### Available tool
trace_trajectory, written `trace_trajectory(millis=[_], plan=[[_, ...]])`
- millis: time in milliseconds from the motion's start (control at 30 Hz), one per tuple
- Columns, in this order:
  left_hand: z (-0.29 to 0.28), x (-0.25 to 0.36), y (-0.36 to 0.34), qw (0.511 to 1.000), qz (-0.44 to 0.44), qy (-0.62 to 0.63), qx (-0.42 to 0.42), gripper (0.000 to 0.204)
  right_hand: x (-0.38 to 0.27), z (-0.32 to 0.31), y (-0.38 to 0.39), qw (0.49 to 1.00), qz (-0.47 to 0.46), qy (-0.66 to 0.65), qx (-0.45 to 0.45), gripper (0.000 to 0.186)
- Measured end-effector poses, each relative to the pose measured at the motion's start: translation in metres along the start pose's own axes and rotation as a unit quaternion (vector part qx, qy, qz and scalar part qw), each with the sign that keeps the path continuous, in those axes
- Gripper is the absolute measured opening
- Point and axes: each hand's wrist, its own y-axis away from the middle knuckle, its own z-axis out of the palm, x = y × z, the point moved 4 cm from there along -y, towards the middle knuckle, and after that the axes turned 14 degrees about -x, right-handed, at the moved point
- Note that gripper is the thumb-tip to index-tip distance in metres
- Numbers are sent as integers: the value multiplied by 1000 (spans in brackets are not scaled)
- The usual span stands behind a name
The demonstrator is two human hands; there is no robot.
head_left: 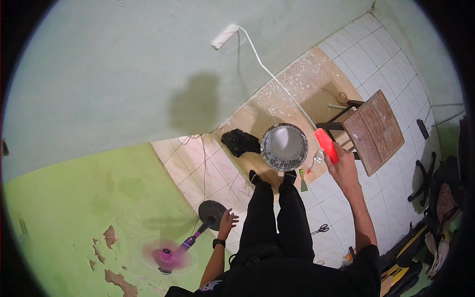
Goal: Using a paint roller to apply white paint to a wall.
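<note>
R grip [342, 166], right of ctr, closed round the red-orange handle [327, 147] of a paint roller [225, 36]. Its white rod [261, 66] runs up-left; roller head's at upper ctr, over the pale blue-grey wall [123, 89]; can't tell if touching. L grip [228, 223], lower ctr-left, fingers spread, nothing held; overlaps edge of a blk round base [210, 209], contact unclear. Pink/purple fan [166, 255] on that base, lower left, blades blurred, green wall [148, 183] w/ peeled patches behind. Bucket [286, 164] w/ pale paint nr ctr, rim spattered, just beyond the feet; blk plastic bag [240, 142] just left of it. Both on tan sheet [316, 64] w/ white splotches. Green-handled scraper [303, 180] lies lower right of bucket. Wood-top stool [374, 131] right of ctr, nr R grip. Scissors [322, 228] on white floor tiles [356, 62], lower ctr-right.
</note>
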Motion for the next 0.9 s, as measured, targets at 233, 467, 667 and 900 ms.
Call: trace_trajectory(millis=[233, 467, 667, 900], plan=[[1, 0, 23, 998, -44, -23, 43, 42, 18, 20, -20, 999, 29, 0, -17, 21], [6, -3, 34, 996, -64, -30, 45, 44, 21, 34, -44, 997, 61, 46, -32, 20], [6, 0, 31, 998, -33, -41, 33, 45, 41, 53, -98, 994, 63, 84, -18, 20], [-2, 5, 31, 998, -22, -30, 44, 46, 55, 58, -132, 993, 79, 81, -21, 12]])
